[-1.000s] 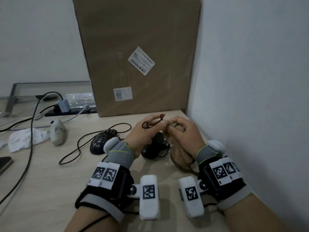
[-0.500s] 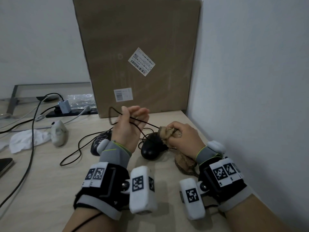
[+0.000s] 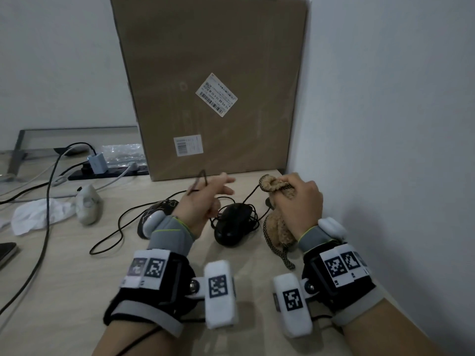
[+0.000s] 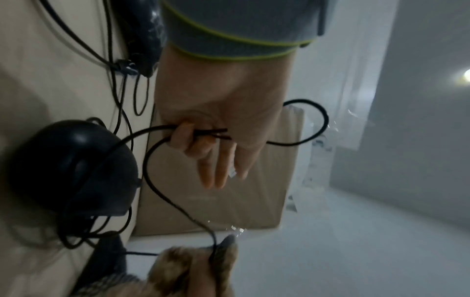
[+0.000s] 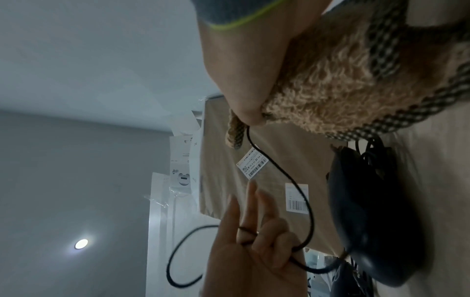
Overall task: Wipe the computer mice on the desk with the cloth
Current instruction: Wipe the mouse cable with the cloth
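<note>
Pinching a black cable, the left hand is curling two fingers round it while the rest are sticking out straight. Bunching the tan cloth in a closed fist, the right hand is gripping the cable's far end inside it. Between both hands, a black mouse is lying on the desk, another mouse sitting left of it.

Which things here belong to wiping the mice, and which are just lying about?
Belonging to the job:
fluffy tan cloth in the right hand
plain black mouse
its thin black cable, held by the left hand
patterned black mouse
grey-white mouse

Lying about:
tall brown cardboard box
crumpled white tissue
black power strip
</note>
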### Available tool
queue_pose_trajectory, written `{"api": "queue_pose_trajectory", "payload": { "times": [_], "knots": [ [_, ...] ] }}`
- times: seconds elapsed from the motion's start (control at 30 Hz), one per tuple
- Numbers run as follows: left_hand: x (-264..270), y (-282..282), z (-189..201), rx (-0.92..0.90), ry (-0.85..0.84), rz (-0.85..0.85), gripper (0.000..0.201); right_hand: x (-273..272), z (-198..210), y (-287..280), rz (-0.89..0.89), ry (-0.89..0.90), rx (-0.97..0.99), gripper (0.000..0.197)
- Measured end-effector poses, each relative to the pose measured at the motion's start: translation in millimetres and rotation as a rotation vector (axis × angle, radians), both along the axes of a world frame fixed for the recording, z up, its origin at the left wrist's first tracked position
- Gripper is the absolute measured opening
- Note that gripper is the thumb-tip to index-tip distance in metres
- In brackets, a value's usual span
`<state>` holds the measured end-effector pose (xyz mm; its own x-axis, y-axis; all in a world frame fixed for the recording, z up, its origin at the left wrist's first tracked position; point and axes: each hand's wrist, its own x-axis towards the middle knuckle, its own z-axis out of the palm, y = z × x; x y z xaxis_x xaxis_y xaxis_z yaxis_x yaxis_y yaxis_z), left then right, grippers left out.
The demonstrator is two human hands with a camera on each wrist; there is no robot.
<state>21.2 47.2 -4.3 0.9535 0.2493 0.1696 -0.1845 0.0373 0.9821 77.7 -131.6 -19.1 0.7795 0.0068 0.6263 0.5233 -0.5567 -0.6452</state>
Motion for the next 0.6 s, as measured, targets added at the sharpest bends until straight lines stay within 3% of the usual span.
{"api": "queue_pose_trajectory", "payload": {
  "times": [0.13, 0.27, 0.47, 0.6],
  "knots": [
    [-2, -17, -4, 0.218, 0.089, -0.155, 0.025, -5, 1, 4, 0.07, -0.097, -0.01, 0.024],
    [-2, -18, -4, 0.338, 0.076, -0.122, 0.017, -7, 1, 6, 0.121, -0.157, 0.016, 0.029],
    [0, -16, 1, 0.19, -0.048, 0.085, 0.024, 1, -3, 2, 0.006, -0.017, -0.102, 0.032],
    [4, -8, -1, 0.209, -0.088, 0.225, 0.022, -5, 2, 0, -0.021, 0.01, 0.12, 0.033]
  ]
}}
